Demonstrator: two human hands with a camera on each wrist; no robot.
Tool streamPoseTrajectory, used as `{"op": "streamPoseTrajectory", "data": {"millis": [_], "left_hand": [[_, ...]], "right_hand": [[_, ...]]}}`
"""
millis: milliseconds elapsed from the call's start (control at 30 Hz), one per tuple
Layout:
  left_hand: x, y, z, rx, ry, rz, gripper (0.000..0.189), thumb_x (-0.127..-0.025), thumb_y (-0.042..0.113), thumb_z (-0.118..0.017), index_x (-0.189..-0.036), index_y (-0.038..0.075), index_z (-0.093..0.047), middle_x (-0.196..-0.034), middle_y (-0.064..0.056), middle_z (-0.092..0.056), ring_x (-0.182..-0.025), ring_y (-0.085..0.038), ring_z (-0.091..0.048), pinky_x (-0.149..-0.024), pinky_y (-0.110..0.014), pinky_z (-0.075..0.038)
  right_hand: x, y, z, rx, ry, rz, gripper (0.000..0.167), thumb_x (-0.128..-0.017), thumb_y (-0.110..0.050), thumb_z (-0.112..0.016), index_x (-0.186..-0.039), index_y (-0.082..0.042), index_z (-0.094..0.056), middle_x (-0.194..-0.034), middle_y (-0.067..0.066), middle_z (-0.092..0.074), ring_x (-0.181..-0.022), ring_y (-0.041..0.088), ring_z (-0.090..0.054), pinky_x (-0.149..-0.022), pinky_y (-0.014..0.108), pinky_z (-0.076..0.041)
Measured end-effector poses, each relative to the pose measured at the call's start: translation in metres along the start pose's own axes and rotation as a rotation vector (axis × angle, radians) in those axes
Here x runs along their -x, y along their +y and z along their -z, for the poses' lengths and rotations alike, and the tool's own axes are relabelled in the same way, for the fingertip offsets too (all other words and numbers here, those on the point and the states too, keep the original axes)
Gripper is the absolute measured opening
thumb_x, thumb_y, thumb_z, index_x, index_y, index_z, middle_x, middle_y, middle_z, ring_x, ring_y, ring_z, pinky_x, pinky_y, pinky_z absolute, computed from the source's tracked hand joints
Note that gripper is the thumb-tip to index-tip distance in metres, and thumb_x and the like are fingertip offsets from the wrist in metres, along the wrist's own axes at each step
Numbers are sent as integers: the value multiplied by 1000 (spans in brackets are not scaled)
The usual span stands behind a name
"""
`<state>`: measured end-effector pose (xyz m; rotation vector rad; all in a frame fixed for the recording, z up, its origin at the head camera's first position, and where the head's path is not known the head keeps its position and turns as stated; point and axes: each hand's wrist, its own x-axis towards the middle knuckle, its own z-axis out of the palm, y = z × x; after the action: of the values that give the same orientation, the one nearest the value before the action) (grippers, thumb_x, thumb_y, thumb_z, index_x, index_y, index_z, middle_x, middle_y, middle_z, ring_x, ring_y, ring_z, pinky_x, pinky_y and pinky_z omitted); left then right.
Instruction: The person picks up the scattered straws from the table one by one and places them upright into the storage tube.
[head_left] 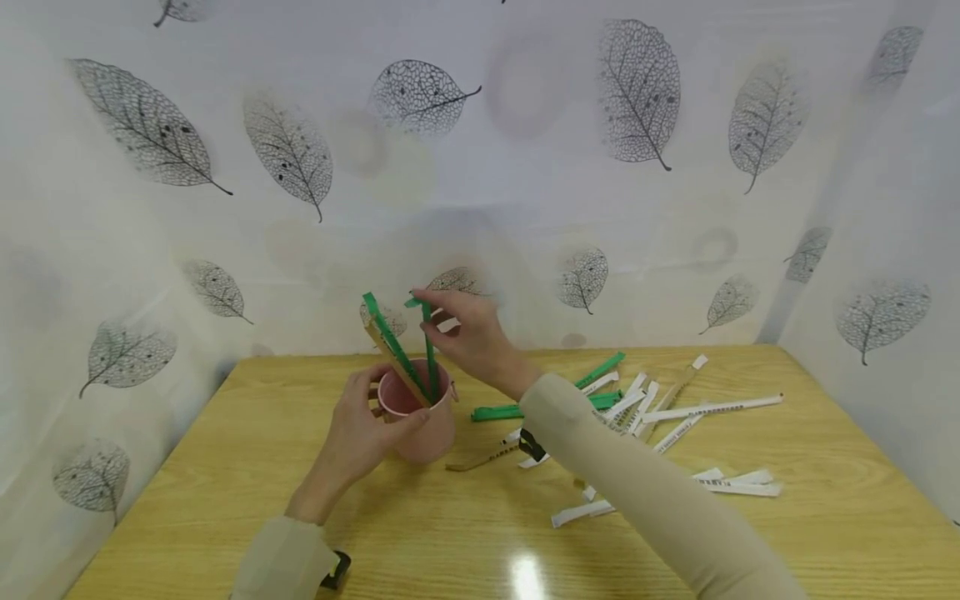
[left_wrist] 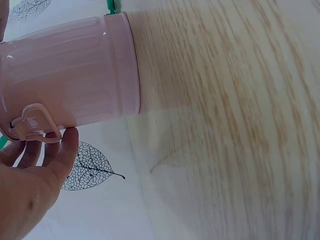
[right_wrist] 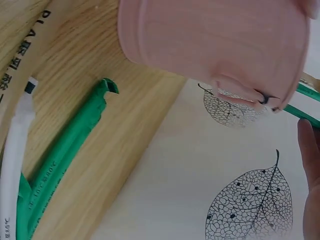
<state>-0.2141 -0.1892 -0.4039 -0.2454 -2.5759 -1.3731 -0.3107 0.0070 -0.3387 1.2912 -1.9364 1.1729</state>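
Note:
My left hand (head_left: 360, 433) grips the side of a small pink bucket (head_left: 431, 442) on the table, thumb near the rim. The left wrist view shows the bucket's ribbed wall (left_wrist: 75, 70) and a wire-like side handle (left_wrist: 40, 120) by my fingers. Above the bucket, my right hand (head_left: 474, 335) pinches the upper part of a green paper-wrapped straw (head_left: 432, 362), whose lower end is inside the bucket. Another green wrapped straw (head_left: 386, 327) and a brown wrapped straw (head_left: 401, 367) lean in it towards the left. The right fingertips are partly cut off in the right wrist view.
Right of the bucket lies a loose pile of wrapped straws: white ones (head_left: 720, 408), green ones (head_left: 498, 412) and brown ones (head_left: 480, 462). The wooden table (head_left: 420, 542) ends at a leaf-printed curtain (head_left: 525, 208) behind and at both sides.

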Motion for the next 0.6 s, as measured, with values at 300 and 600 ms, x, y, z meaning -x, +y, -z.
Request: {"op": "streamPoseTrajectory", "data": {"millis": [300,600], "left_hand": [[0,2,0,-6,0,0,78,-86,39,-83,-148,9,-44,-140,-13,-48,-123,-32,-56,-98,-50,-57],[1,1,0,-4,9,2,80,-85,39,-84,-148,10,-45,-141,-12,-48,-124,-31,-55,-98,-50,-56]], "right_hand": [[9,4,-9,-23,-36,-56,49,-90,8,-70,-138,4,-58,-111,20,-72,-87,27,-76,-74,18,-60],[19,7,-2,8,-26,-148,53,-93,-1,-69,-144,-1,-53,-105,20,-72,-88,27,-77,-73,20,-61]]}}
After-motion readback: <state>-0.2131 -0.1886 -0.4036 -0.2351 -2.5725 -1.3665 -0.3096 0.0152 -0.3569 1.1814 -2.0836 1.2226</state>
